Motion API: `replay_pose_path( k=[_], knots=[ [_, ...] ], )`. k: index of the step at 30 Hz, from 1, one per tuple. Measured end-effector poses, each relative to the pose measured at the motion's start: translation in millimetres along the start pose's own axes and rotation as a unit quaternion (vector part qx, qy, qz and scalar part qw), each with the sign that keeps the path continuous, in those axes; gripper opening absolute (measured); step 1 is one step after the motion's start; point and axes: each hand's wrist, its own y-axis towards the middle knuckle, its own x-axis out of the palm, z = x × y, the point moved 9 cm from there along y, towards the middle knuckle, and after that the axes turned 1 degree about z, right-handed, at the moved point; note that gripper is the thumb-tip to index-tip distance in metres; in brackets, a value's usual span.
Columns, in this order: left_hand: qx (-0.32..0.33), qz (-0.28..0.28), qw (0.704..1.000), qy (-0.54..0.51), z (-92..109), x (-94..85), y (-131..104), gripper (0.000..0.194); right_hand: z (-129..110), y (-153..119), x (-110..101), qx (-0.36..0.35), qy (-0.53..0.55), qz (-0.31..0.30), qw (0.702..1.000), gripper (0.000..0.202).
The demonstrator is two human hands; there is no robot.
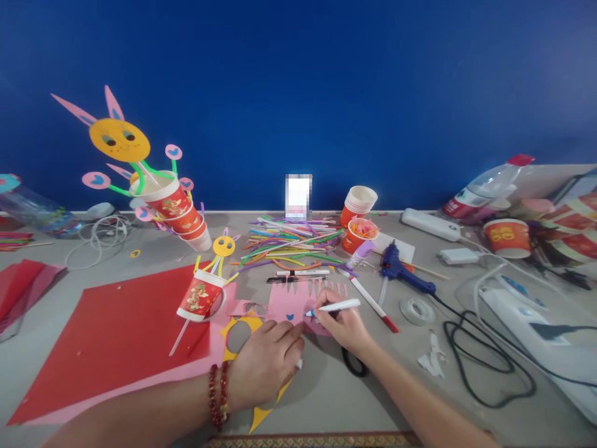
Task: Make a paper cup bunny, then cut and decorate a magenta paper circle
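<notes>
My right hand [342,323] is closed in a writing grip round a white marker [340,305]. Its blue tip meets a pink paper sheet [280,302] with a zigzag-cut far edge. A small blue heart [290,317] is drawn on that sheet, left of the tip. My left hand [270,361] rests on the sheet's near edge, fingers curled together. A small white end [299,363] pokes out beneath them; what it belongs to is hidden. Yellow paper with round cutouts [256,322] lies partly under this hand. Black scissor handles [355,362] show below my right wrist.
Left are a red sheet [125,323] and paper-cup figures with a large yellow rabbit face [120,140]. Ahead lie colourful pipe cleaners [293,242], black markers [302,272] and cups [357,205]. On the right are a blue glue gun [396,267], tape [416,311] and cables [485,398].
</notes>
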Motion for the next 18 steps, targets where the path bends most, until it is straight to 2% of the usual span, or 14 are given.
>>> replay_pose_path(
  k=[9, 18],
  knots=[
    [0.005, -0.009, 1.0, 0.011, 1.7, 2.8, 1.8, 0.03, -8.7, 0.0, 2.8, -0.022, -0.057, -0.014, 0.998, 0.014],
    [0.014, -0.001, 1.0, 0.024, 5.2, 1.8, 1.4, 0.031, -7.0, -0.7, 4.2, -0.015, -0.067, -0.023, 0.997, 0.013]
  ],
)
